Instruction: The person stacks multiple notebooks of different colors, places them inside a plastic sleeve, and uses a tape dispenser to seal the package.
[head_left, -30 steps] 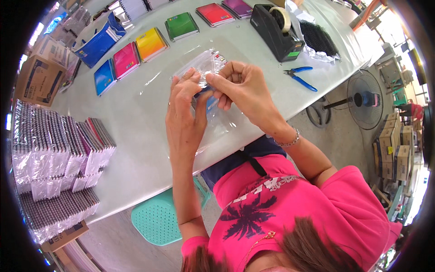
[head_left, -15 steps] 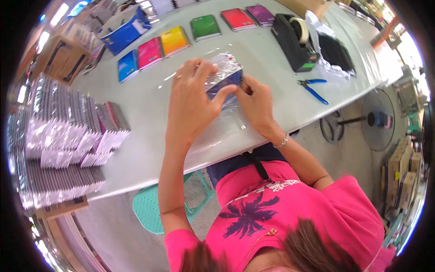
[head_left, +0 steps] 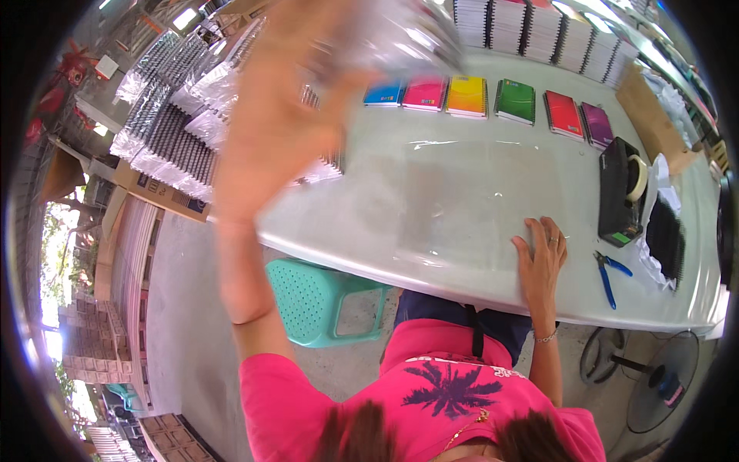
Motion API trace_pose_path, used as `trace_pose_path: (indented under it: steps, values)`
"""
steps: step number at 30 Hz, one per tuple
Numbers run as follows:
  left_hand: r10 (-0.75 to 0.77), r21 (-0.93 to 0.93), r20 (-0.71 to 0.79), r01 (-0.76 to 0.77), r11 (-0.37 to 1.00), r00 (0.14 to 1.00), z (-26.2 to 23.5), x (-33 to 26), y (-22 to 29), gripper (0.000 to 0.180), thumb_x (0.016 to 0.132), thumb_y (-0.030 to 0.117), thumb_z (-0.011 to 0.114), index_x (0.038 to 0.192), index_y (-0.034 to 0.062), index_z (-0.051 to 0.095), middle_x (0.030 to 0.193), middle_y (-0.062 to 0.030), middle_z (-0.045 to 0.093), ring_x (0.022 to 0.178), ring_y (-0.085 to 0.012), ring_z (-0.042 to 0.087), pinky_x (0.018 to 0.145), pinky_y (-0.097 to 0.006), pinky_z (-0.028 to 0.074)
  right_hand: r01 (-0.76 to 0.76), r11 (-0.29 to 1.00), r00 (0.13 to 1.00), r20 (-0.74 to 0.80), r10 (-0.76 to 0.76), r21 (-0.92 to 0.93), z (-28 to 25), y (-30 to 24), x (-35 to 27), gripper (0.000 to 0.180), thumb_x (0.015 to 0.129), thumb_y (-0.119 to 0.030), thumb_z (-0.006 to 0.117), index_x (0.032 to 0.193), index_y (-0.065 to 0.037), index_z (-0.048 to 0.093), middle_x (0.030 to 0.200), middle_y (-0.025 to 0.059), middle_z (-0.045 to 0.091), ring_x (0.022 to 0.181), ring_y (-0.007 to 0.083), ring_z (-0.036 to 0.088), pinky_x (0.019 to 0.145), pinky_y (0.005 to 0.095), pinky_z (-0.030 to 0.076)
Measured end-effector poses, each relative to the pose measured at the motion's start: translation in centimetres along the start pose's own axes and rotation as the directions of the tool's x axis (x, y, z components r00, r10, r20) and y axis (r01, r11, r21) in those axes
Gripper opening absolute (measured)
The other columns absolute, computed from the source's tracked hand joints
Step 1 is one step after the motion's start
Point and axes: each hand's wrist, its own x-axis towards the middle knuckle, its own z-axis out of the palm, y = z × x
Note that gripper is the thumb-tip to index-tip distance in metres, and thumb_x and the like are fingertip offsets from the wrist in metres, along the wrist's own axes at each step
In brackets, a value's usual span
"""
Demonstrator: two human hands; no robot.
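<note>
Raised at the upper left, my left hand (head_left: 281, 131) is blurred by motion and close to the camera. It grips a plastic-wrapped notebook pack (head_left: 412, 38), whose shiny clear film shows at the top. Low on the right of the white table (head_left: 346, 219), my right hand (head_left: 545, 250) lies with its fingers apart and holds nothing. To its left, clear plastic film (head_left: 477, 196) lies flat. Beyond the film is a row of small spiral notebooks: blue (head_left: 383, 93), pink (head_left: 424, 93), yellow (head_left: 466, 97), green (head_left: 516, 101), red (head_left: 564, 114) and purple (head_left: 596, 125).
Wrapped notebook packs (head_left: 165, 142) are piled at the left. On the right stand a black tape dispenser (head_left: 616, 189), blue-handled cutters (head_left: 608, 277) and black spiral bindings (head_left: 666, 239). Tall notebook stacks (head_left: 546, 31) and a cardboard box (head_left: 654, 127) line the back. A green stool (head_left: 300, 304) is below the table.
My left hand has lifted the wrapped pack off the table and carried it up and left. My right hand has let go and come down onto the table. The view has swung left.
</note>
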Motion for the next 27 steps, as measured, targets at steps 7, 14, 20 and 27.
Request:
trace_pose_path:
  steps: [7,14,20,27]
  values:
    - [0.028,0.577,-0.199,0.094,0.811,0.98,-8.3,0.6,-10.0,0.055,0.083,0.018,0.07,0.133,0.0089,0.05,0.133,-0.0123,0.05,0.124,-0.0291,0.044,0.105,-0.041,0.032,0.032,0.999,0.998,-0.047,-0.031,0.015,0.5,0.2,-1.1,0.045,0.088,-0.036,0.062,0.126,-0.014,0.054,0.134,0.0126,0.046,0.124,0.0358,0.04,0.106,0.0496,0.028]
    - [-0.287,0.407,-0.249,0.369,0.836,0.925,-6.6,-5.9,-15.4,0.061,0.086,0.04,0.063,0.135,0.0077,0.048,0.139,-0.0182,0.04,0.134,-0.0322,0.031,0.108,-0.047,0.027,-0.004,1.0,1.0,-0.01,0.004,-0.003,-0.3,0.1,-1.2,0.05,0.084,-0.038,0.066,0.127,-0.013,0.055,0.134,0.0114,0.046,0.123,0.0339,0.041,0.104,0.0483,0.029]
    - [-0.216,0.251,-0.203,0.264,0.931,0.955,3.4,-8.5,-5.0,0.051,0.089,0.026,0.064,0.13,0.0001,0.05,0.13,-0.0194,0.051,0.12,-0.0357,0.049,0.108,-0.049,0.029,-0.065,0.996,0.998,0.019,0.066,-0.058,-1.0,0.0,-1.2,0.05,0.082,-0.039,0.068,0.124,-0.014,0.058,0.133,0.0114,0.046,0.123,0.0313,0.04,0.103,0.0464,0.028]
    - [-0.503,0.088,0.493,0.535,0.84,0.71,17.7,-19.5,6.2,0.063,0.095,0.039,0.052,0.146,0.0073,0.032,0.149,-0.0231,0.028,0.141,-0.0394,0.021,0.115,-0.051,0.015,-0.072,0.996,0.99,-0.126,0.066,-0.045,-1.6,-0.6,-1.0,0.042,0.087,-0.034,0.064,0.124,-0.014,0.058,0.135,0.0145,0.043,0.124,0.0344,0.039,0.104,0.049,0.026]
